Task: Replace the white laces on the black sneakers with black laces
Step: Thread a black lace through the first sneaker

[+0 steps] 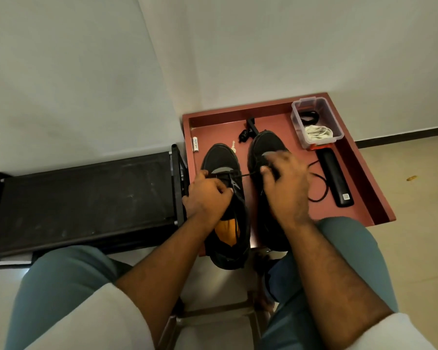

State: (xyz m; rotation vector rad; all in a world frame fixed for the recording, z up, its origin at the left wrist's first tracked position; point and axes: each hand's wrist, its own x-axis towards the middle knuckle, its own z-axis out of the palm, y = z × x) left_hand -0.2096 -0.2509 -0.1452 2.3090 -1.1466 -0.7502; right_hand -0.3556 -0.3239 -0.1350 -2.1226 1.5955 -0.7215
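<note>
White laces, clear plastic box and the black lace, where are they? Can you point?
Bundled white laces point(318, 132), head view, middle of the bundle.
Clear plastic box point(295, 116), head view, left wall.
Thin black lace point(248, 174), head view, taut stretch between the hands.

Two black sneakers stand side by side on a red tray point(364, 173), toes pointing to twelve o'clock. The left sneaker point(220, 160) shows a grey swoosh and an orange insole at its open heel, which overhangs the tray's near edge. The right sneaker point(266, 142) lies at its three o'clock. A black lace point(248, 174) runs taut between them. White laces point(317, 132) lie bundled in a clear container point(296, 122) at the tray's one o'clock corner.
</note>
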